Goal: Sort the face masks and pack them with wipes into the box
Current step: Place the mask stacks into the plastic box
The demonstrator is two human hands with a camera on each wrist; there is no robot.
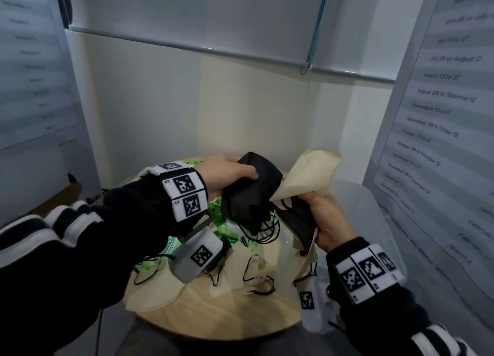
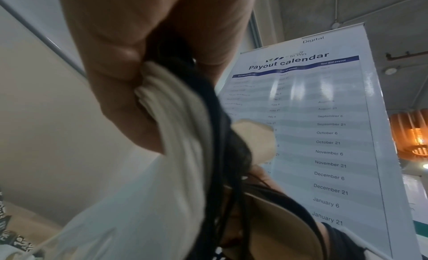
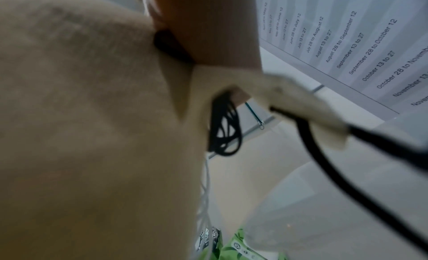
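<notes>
While both hands are raised above the round wooden surface (image 1: pixel 213 321), each is clamped on masks. Right hand (image 1: pixel 327 216): fingers curled round a beige face mask (image 1: pixel 307 173) that fans upward, plus a black mask (image 1: pixel 299 219) hanging below the fist. Left hand (image 1: pixel 227 173): fingers closed on a bundle of black face masks (image 1: pixel 251 195), black ear loops (image 1: pixel 264 230) dangling beneath. The two bundles touch between the hands. In the left wrist view the fingers (image 2: pixel 120 66) pinch a stack of white and black mask edges.

On the surface, nearest: loose beige masks (image 1: pixel 155 294) with black loops, lying flat. Beyond them, under the left wrist: green wipes packs (image 1: pixel 224 222); the print is partly hidden and only "80" reads. Clear plastic box (image 1: pixel 374 222) stands at the right edge of the surface, beside the right hand; contents cannot be told.

Behind: a white roller blind (image 1: pixel 213 13) with a beaded cord. Right banner (image 2: pixel 324 117) is headed "Payout calendar", with "Digital" above, listing dates such as "September 6", "October 21", "December 21", "January 21". Left banner (image 1: pixel 29 61) too blurred to read.
</notes>
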